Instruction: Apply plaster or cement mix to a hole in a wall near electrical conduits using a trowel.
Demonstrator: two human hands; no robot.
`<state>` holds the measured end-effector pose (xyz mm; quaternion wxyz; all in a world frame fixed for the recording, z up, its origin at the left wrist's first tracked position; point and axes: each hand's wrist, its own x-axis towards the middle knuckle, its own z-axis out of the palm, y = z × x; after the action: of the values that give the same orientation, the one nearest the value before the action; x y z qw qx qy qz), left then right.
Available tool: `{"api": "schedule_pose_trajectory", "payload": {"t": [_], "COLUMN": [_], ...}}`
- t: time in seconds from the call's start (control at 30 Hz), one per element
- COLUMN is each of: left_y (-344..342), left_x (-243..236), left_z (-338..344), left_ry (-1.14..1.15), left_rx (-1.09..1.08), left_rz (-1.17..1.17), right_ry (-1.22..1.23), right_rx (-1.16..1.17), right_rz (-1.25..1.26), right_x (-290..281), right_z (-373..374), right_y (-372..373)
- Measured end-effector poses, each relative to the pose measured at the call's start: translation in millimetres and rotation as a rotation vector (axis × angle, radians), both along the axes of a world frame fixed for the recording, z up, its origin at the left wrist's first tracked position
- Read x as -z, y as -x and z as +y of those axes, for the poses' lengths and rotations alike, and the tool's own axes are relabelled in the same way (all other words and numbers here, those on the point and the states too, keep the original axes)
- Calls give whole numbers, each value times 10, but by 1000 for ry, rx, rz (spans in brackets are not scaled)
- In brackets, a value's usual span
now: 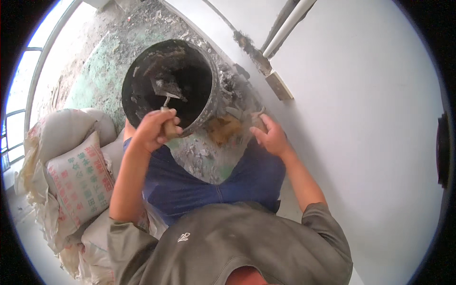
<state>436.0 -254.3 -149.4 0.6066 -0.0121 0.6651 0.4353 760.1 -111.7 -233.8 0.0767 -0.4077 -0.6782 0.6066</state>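
Note:
My left hand (154, 128) is closed round the handle of a pointed trowel (165, 86), whose metal blade reaches into a large, round black bucket (208, 99) smeared with grey material. The bucket stands in front of me, between and beyond my knees, its inside dark. My right hand (270, 135), to the right of the bucket, is closed on the handle of another tool (258, 122); its grey head is partly hazy and hard to make out, above a yellow-brown patch on the floor.
Stacked white sacks (76, 175) lie at my left beside a railed window (23, 80). The dusty floor (95, 71) has rubble. A white wall (361, 142) runs along my right, with a vertical pipe (287, 28) in a rough channel and a small board (279, 86).

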Motion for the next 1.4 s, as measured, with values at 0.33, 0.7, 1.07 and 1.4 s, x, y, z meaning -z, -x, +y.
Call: {"api": "schedule_pose_trajectory", "payload": {"t": [0.33, 0.7, 1.07, 1.4], "left_y": [266, 267, 74, 55], "left_x": [228, 57, 344, 309], "left_z": [-70, -398, -606, -643], "left_ry": [288, -368, -802, -891], "left_rx": [664, -301, -272, -275], "left_rz": [1409, -367, -813, -886], "right_ry": [-2, 74, 1157, 1320], "right_rx": [-12, -105, -279, -188], "right_rz": [-110, 121, 822, 562], "right_x": [62, -408, -685, -497], "right_z": [133, 15, -179, -72], "right_y": [-133, 76, 907, 611]}}
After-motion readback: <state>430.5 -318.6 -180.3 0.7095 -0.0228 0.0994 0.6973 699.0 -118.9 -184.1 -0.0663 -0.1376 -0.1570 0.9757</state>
